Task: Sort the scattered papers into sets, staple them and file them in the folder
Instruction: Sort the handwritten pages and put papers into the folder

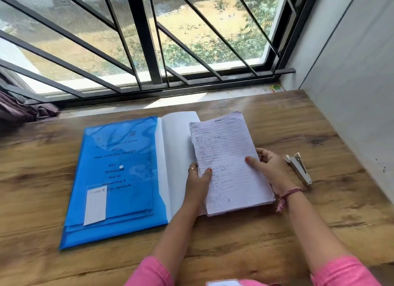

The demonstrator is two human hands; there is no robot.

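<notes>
Lined papers [229,164] between both hands [270,168].

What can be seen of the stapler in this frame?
The stapler is small, silver-grey metal with a pale end, and looks slightly open at its far end. It lies flat on the wooden table, angled with one end toward the window, right of the lined papers. Nothing touches it: the right hand grips the papers' edge just beside it, apart from it.
</notes>
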